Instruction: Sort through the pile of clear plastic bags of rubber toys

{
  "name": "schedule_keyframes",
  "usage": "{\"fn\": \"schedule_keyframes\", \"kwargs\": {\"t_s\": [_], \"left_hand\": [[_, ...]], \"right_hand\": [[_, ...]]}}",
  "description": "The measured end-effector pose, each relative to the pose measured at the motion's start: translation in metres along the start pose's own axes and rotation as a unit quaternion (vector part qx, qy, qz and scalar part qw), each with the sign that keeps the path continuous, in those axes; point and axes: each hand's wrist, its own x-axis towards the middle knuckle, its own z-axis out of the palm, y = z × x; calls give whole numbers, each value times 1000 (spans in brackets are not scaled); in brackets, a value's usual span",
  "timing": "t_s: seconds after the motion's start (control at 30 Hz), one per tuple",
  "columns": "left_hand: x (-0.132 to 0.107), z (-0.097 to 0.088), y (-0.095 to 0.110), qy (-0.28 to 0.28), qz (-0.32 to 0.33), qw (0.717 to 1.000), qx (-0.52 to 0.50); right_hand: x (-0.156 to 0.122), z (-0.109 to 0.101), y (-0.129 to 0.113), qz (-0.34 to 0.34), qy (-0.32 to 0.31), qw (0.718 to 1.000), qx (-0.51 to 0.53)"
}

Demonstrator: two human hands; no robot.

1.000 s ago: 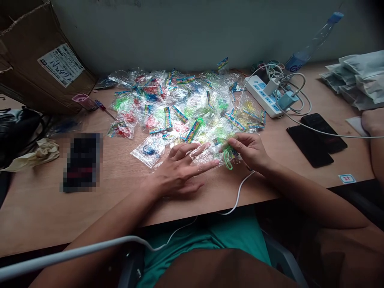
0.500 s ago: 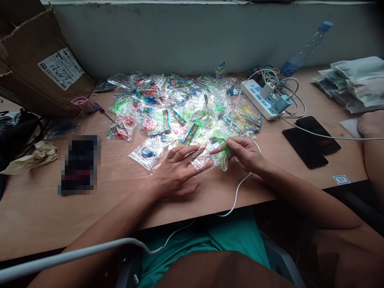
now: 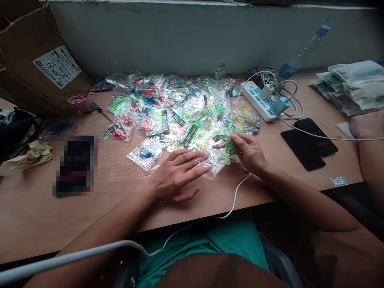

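A bundle of green looped plastic cord (image 3: pixel 229 155) is pinched between the thumb and fingers of my right hand (image 3: pixel 249 153), whose index finger points left. My left hand (image 3: pixel 177 176) is open, fingers stretched toward the right, with their tips at a clear plastic bag (image 3: pixel 213 171). Just beyond both hands lies a heap of clear packets (image 3: pixel 180 114) with red, green, blue and yellow contents and printed header cards. Left of the heap's near edge, a small packet with a blue coil (image 3: pixel 146 153) lies flat on the table.
A cardboard box (image 3: pixel 27 60), screwdriver (image 3: pixel 101 111) and pixelated dark phone-like object (image 3: pixel 75 166) are on the left. To the right are a power strip (image 3: pixel 258 102) with cables, a bottle (image 3: pixel 303 54), dark phones (image 3: pixel 303 150), stacked pouches (image 3: pixel 357 86) and another person's arm (image 3: pixel 372 148).
My right hand has shifted slightly with the green cord, which now hangs a little further right. More of the clear bag shows between my hands. My left hand stays spread, its fingers slightly closer together.
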Motion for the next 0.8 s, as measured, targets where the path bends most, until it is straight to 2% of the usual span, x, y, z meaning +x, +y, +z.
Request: {"fn": "schedule_keyframes", "kwargs": {"t_s": [0.3, 0.4, 0.47, 0.53, 0.63, 0.7, 0.8], "left_hand": [[2, 1, 0, 19, 28, 999, -2], [0, 3, -1, 44, 32, 998, -3], [-2, 6, -1, 84, 37, 996, -1], [-4, 9, -1, 136, 38, 990, 7], [-4, 12, 0, 199, 42, 979, 25], [-1, 15, 1, 217, 64, 974, 30], [4, 16, 2, 215, 98, 971, 34]], "right_hand": [[6, -2, -5, -59, 113, 992, 6], [10, -7, -7, -94, 153, 984, -9], [10, -9, -9, -105, 164, 980, -26], [7, -9, -10, -99, 137, 985, -36], [-2, -4, -8, -65, 21, 997, -30], [-7, 1, -7, -44, -53, 997, -21], [-11, 7, -6, -30, -88, 996, -10]]}}
